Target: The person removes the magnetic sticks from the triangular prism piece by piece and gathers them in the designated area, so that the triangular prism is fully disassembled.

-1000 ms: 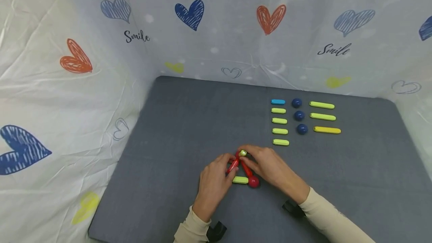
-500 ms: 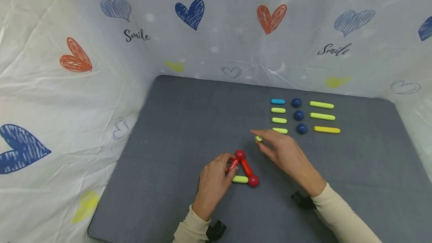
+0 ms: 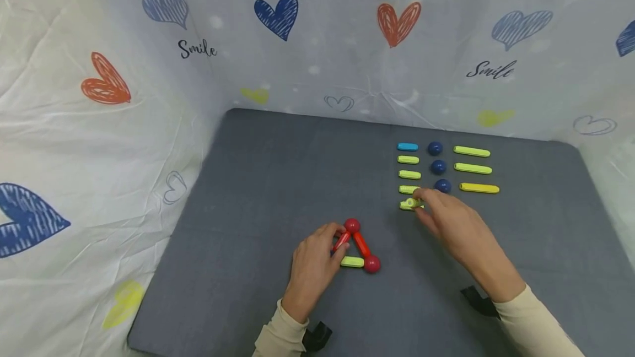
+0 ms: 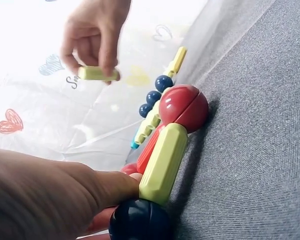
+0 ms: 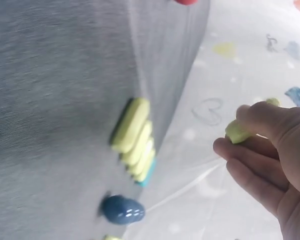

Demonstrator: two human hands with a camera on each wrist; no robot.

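Observation:
My left hand (image 3: 313,266) grips the left red rod (image 3: 342,241) of a small triangle lying on the table. Red balls (image 3: 372,264) stand at its top and right corners, joined by a second red rod (image 3: 362,244). A yellow-green rod (image 4: 164,162) forms the near side and ends at a dark blue ball (image 4: 140,220), which the hand hides from the head view. Between thumb and fingers, my right hand (image 3: 461,230) pinches a short yellow-green rod (image 4: 96,73). The wrist views show it raised off the table, over the column of short rods (image 5: 132,125).
Farther back on the right, short yellow-green rods (image 3: 409,174) and one blue rod (image 3: 407,147) lie in a column. Beside them are dark blue balls (image 3: 438,167), then longer yellow-green rods (image 3: 473,168) and a yellow one (image 3: 479,188). A printed curtain (image 3: 337,43) borders the grey table (image 3: 248,208).
My right hand has left the triangle's top ball and moved right to the column of short rods, carrying the yellow-green rod. The left hand has stayed on the triangle.

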